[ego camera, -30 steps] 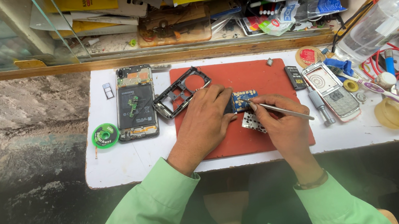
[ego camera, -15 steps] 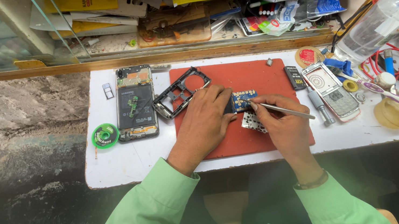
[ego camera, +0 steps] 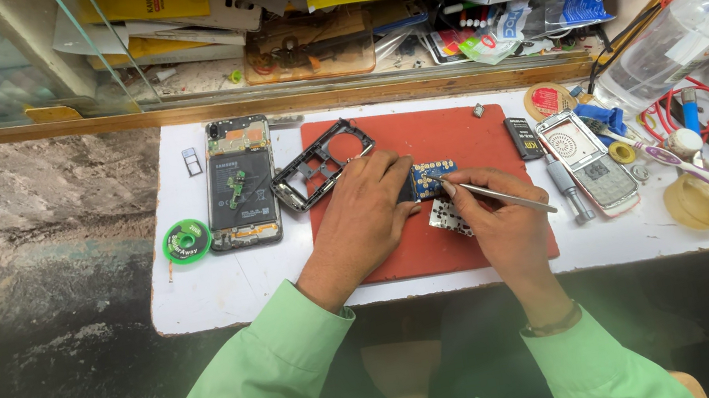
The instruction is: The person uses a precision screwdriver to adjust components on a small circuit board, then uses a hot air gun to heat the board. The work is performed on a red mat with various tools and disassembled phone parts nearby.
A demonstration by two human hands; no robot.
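Red silicone work mat [ego camera: 460, 137] is lying on the white bench top [ego camera: 225, 290], and on it a small blue circuit board [ego camera: 429, 178] with rows of gold contact pads is being worked on. The left hand [ego camera: 364, 217] is lying flat over the mat, its fingertips pressing down on the board's left edge to pin it rather than closing round it. The right hand [ego camera: 496, 221] is pinching a slim metal tool [ego camera: 510, 198], probably tweezers or a probe, with the tip resting at the board's right side, just above a white keypad membrane [ego camera: 449, 216] that is partly showing beneath the fingers. Judging by how things are lying, stripping down is largely done: a black phone frame [ego camera: 321, 163] is sitting empty at the mat's left edge, and a silver keypad phone body [ego camera: 589, 161] is lying apart to the right. Beside the mat, a larger smartphone [ego camera: 239, 185] is lying with its back off, battery exposed. Nothing is reassembled; board work and refitting are seemingly remaining.
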